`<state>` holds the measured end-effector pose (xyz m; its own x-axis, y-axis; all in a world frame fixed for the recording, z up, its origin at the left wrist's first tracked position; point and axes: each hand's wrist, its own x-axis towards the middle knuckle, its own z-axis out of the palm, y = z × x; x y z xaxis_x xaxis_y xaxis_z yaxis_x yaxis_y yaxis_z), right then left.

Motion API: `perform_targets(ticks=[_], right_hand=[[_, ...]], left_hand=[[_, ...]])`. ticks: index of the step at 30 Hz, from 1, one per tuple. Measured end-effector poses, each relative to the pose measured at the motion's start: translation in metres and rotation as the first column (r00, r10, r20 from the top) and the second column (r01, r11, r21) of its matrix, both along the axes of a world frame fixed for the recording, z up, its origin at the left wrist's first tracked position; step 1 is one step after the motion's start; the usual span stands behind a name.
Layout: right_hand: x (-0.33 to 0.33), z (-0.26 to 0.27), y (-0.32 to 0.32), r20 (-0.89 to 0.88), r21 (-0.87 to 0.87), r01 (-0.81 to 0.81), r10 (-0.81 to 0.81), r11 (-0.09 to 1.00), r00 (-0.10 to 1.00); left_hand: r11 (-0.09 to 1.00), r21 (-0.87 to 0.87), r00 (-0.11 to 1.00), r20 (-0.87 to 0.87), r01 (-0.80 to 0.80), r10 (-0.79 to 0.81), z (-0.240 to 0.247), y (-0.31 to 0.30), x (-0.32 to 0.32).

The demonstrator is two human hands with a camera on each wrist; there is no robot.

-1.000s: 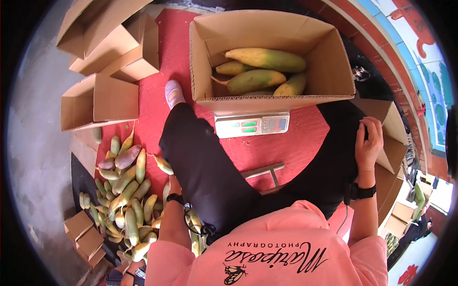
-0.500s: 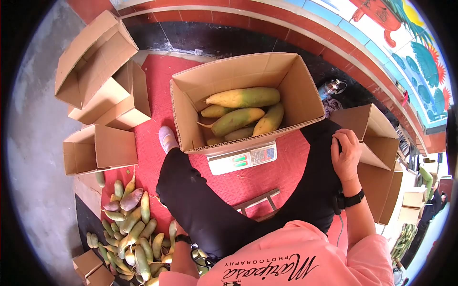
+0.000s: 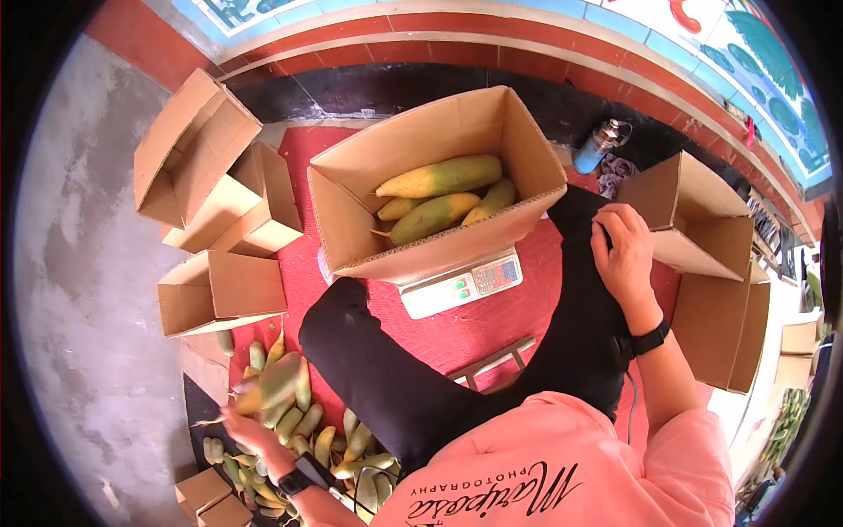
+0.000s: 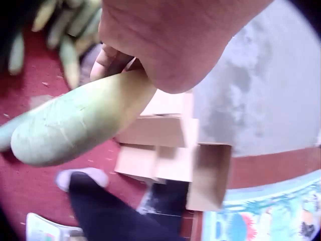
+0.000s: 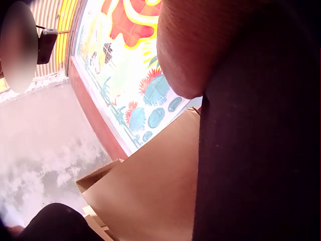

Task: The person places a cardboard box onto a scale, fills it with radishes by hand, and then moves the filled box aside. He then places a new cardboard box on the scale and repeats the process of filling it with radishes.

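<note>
In the head view my left hand [image 3: 252, 432] grips one end of a green-yellow radish [image 3: 269, 386], blurred, above the radish pile [image 3: 307, 423]. The left wrist view shows that radish [image 4: 75, 120] large, its yellowish end in the curled fingers of my left hand [image 4: 165, 45]. My right hand [image 3: 627, 252] rests on the right knee, fingers loosely bent and holding nothing; in the right wrist view only part of that hand [image 5: 183, 55] shows against dark trousers. An upright cardboard box [image 3: 421, 256] with several radishes [image 3: 439, 176] inside stands on a white scale [image 3: 430, 299].
Cardboard boxes stand at the left [image 3: 246, 285] and right [image 3: 711, 338]. A blue flask [image 3: 597, 147] and a crumpled cloth [image 3: 616, 173] lie near the wall beyond the box. A metal frame [image 3: 496, 362] is between the legs on the red mat [image 3: 413, 338].
My left hand has come out from beside the left leg and moved left over the pile, now with a radish in its grip. My right hand stays on the knee. The head view has shifted.
</note>
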<state>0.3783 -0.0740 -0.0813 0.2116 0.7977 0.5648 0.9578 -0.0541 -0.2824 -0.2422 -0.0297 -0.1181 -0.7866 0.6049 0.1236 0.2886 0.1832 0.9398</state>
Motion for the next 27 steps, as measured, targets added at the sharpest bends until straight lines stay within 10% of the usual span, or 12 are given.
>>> perform_targets(ticks=[4,6,10,14,20,22,24,27], right_hand=[[0.015,-0.027,-0.005,0.138,0.015,0.069,-0.070,0.998,0.988],[0.003,-0.002,-0.005,-0.064,0.084,-0.005,0.010,0.996,0.998],[0.007,-0.005,-0.007,-0.096,0.122,-0.013,0.025,0.992,0.995],[0.010,-0.006,-0.011,-0.120,0.149,-0.016,0.034,0.989,0.992],[0.020,-0.006,-0.018,-0.191,0.157,-0.001,0.032,0.988,0.981],[0.024,-0.012,-0.019,-0.205,0.159,-0.001,0.034,0.987,0.978],[0.029,-0.025,-0.021,0.011,0.139,0.044,-0.046,0.989,0.999],[0.021,-0.006,-0.015,-0.214,0.167,-0.016,0.052,0.986,0.975]], left_hand=[[0.905,0.403,0.928,0.270,0.135,-0.258,0.109,0.041,0.067],[0.867,0.473,0.823,0.423,0.156,-0.379,0.136,0.066,0.109],[0.669,0.424,0.543,0.391,0.611,-0.743,0.130,0.119,0.175],[0.626,0.432,0.179,0.713,0.649,-0.678,0.100,0.164,0.279],[0.669,0.251,0.282,0.763,0.700,-0.581,0.054,0.183,0.344],[0.641,0.071,0.526,0.506,0.765,-0.684,0.059,0.175,0.333],[0.605,0.075,0.564,0.285,0.793,-0.775,0.050,0.179,0.302],[0.642,-0.023,0.632,-0.151,0.766,-0.760,0.079,0.149,0.284]])
